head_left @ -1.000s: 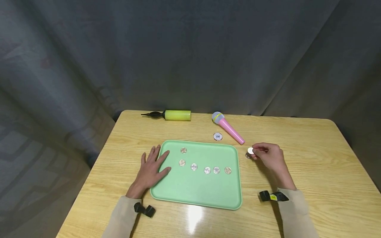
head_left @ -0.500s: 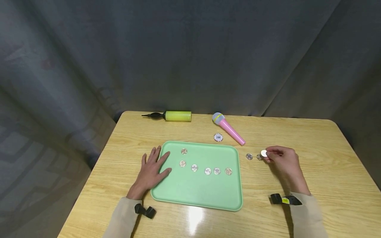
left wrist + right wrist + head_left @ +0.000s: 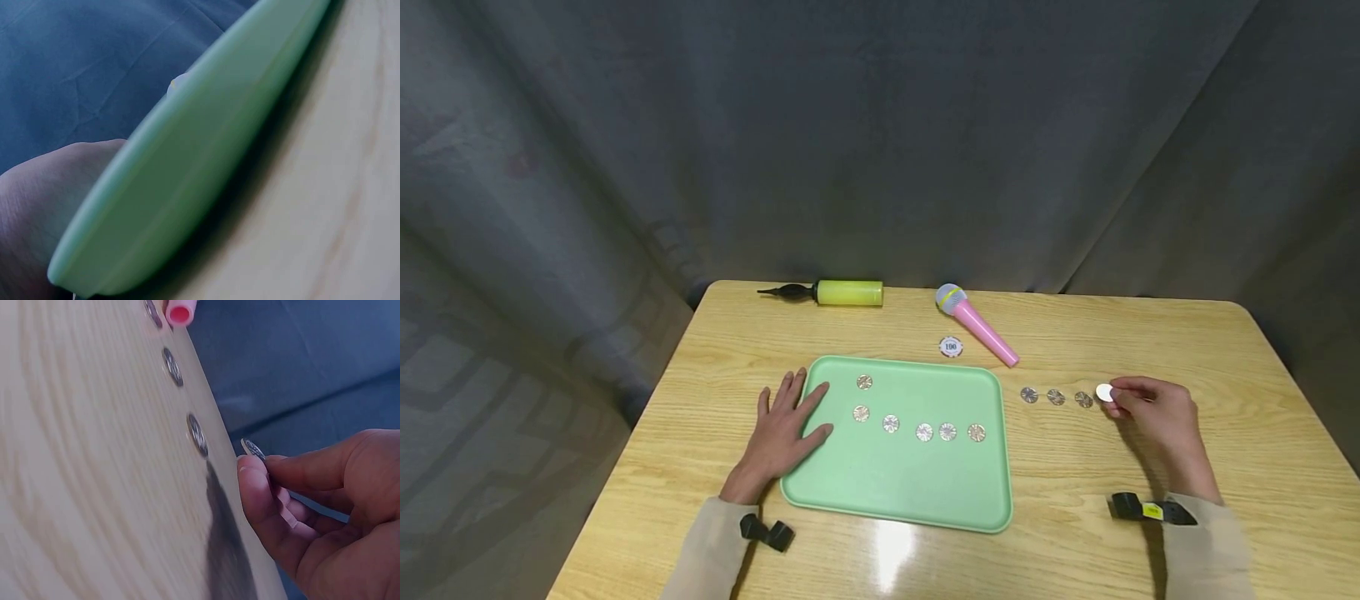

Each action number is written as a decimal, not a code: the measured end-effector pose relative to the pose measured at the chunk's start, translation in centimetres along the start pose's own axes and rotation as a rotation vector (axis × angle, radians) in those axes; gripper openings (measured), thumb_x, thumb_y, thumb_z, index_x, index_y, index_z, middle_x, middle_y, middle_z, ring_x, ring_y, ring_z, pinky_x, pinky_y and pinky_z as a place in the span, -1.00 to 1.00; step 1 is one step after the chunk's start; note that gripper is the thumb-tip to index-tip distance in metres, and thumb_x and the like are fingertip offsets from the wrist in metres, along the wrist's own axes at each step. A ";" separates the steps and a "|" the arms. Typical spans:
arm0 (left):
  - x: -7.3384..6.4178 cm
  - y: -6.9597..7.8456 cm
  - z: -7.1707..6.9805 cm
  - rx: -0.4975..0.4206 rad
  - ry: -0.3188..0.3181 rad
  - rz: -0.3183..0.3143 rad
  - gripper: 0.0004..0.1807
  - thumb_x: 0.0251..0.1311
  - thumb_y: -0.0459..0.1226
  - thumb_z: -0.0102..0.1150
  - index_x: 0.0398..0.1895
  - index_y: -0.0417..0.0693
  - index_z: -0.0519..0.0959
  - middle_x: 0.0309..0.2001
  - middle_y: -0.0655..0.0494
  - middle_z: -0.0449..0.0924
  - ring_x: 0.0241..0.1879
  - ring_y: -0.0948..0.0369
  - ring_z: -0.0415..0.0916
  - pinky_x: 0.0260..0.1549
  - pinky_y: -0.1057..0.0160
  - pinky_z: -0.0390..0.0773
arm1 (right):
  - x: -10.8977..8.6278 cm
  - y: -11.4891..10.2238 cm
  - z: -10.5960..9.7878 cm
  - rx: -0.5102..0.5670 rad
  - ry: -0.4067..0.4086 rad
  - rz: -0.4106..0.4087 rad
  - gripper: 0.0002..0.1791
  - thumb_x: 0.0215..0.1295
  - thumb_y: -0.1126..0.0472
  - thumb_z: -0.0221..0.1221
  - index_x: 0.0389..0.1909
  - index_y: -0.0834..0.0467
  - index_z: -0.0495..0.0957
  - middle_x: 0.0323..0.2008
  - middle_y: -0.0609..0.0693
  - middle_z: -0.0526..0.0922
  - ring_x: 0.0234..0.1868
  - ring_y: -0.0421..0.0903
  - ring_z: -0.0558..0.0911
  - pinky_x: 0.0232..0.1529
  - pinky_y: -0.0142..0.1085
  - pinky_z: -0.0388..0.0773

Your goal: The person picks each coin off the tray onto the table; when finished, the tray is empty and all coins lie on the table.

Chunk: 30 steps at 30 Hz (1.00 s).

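Note:
My right hand (image 3: pixel 1157 412), right of the tray, pinches a shiny coin (image 3: pixel 1105 392) between thumb and fingertips. In the right wrist view the same coin (image 3: pixel 252 449) shows tilted, raised off the wood. Beside it three coins lie in a row on the table: one near the tray (image 3: pixel 1028 395), a middle one (image 3: pixel 1056 397) and one closest to the hand (image 3: pixel 1083 400). My left hand (image 3: pixel 781 433) rests with fingers spread over the left rim of the green tray (image 3: pixel 895 500). Several gold and silver coins (image 3: pixel 924 432) lie in the tray.
Behind the tray are a white poker chip marked 100 (image 3: pixel 951 347) and a pink toy microphone (image 3: pixel 985 333) with a grey head. A yellow-green hand pump (image 3: pixel 850 292) with a black nozzle lies near the table's back edge. A dark curtain (image 3: pixel 880 150) hangs behind.
My right hand has moved to the right, leaving coins behind it; the row on the table has grown from one visible coin to three. The left hand stays on the tray.

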State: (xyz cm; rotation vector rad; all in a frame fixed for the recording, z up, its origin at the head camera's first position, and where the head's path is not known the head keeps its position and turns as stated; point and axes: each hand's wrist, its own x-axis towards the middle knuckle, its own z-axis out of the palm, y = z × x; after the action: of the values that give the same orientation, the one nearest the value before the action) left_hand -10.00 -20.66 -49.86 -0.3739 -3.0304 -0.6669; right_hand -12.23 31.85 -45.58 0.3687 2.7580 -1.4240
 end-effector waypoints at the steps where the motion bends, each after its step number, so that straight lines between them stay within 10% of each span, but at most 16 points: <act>1: 0.0 0.0 0.0 0.000 0.000 0.000 -0.26 0.28 0.09 0.13 0.51 0.12 0.30 0.60 -0.19 0.01 0.61 -0.20 -0.11 0.42 -0.43 -0.17 | 0.0 0.2 -0.1 -0.007 0.003 0.008 -0.65 0.46 0.35 0.07 0.09 0.56 0.51 -0.42 -0.19 0.70 -0.49 -0.47 0.65 -0.39 -0.49 0.67; 10: -0.1 0.1 -0.1 -0.001 0.006 0.006 -0.26 0.28 0.09 0.13 0.51 0.12 0.30 0.60 -0.20 0.02 0.60 -0.20 -0.10 0.42 -0.43 -0.16 | -0.1 1.2 -0.3 -0.062 0.007 0.076 -0.65 0.47 0.37 0.04 0.11 0.57 0.48 -0.24 0.27 0.73 -0.48 -0.43 0.62 -0.42 -0.47 0.66; 30: -0.2 0.0 -0.1 -0.005 0.002 0.006 -0.26 0.29 0.08 0.13 0.52 0.12 0.29 0.60 -0.20 0.00 0.61 -0.20 -0.11 0.42 -0.42 -0.18 | -0.1 1.2 0.1 -0.236 0.078 0.009 -0.73 0.39 0.32 0.12 -0.10 0.46 0.62 -0.34 0.30 0.75 -0.58 -0.44 0.56 -0.56 -0.53 0.53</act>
State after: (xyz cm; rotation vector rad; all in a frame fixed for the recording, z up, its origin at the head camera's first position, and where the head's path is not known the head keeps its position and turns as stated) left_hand -9.84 -20.76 -49.73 -0.3818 -3.0253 -0.6749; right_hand -11.84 32.44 -46.62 0.4355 2.9378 -1.0872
